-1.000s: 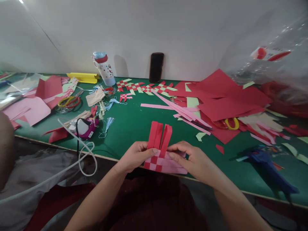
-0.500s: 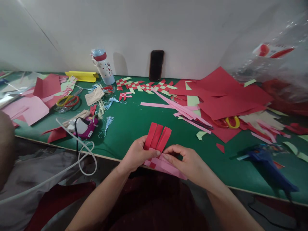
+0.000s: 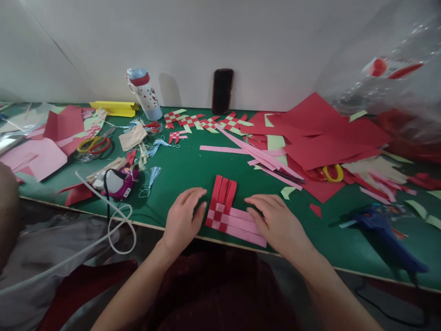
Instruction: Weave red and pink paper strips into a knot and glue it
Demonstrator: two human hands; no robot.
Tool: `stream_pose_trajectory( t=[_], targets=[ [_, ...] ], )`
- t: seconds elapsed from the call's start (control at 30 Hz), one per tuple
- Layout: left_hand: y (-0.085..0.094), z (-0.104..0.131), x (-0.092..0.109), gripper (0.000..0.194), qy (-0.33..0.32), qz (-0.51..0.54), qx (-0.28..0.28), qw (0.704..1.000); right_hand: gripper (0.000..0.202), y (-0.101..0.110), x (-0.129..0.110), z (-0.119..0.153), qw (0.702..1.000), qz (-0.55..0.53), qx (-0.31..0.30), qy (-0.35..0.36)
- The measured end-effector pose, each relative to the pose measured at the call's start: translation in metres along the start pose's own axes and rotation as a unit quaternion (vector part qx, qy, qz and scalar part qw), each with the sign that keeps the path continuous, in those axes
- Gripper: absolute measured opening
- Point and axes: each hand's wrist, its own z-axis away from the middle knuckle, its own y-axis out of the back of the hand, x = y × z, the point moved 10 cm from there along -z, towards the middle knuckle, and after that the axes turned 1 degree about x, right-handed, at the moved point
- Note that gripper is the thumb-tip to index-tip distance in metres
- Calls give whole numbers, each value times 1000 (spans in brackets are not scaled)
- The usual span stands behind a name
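A woven piece of red and pink paper strips lies flat near the front edge of the green table. Its checkered corner faces left, red strips stick out toward the wall, and pink strips run out to the right. My left hand hovers just left of it, thumb and fingers apart, holding nothing. On the other side my right hand is over the ends of the pink strips, its fingers loosely curved and apart; whether it touches the strips I cannot tell.
Finished woven pieces lie below a phone leaning on the wall. A bottle stands left of them. Red paper sheets and a blue glue gun are at right. Scissors and a purple device sit at left.
Both hands have let go of the woven paper and drawn apart to either side. The piece now rests on the table with its checkered corner uncovered.
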Motion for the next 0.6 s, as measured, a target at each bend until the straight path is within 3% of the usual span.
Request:
stream_pose_trajectory(
  t=[0.1, 0.2, 0.37, 0.6],
  targets=[
    [-12, 23, 29, 25, -150, -80, -37, 985, 33, 4, -10, 8, 998, 40, 32, 46],
    [-29, 43, 43, 32, -230, -142, -91, 958, 35, -8, -32, 20, 993, 86, 21, 81],
    [-46, 52, 40, 53, -269, -184, -146, 934, 39, -33, -56, 36, 989, 112, -10, 99],
    [-47, 52, 36, 47, -272, -183, -137, 935, 37, -23, -33, 55, 987, 150, 6, 62]
  ],
)
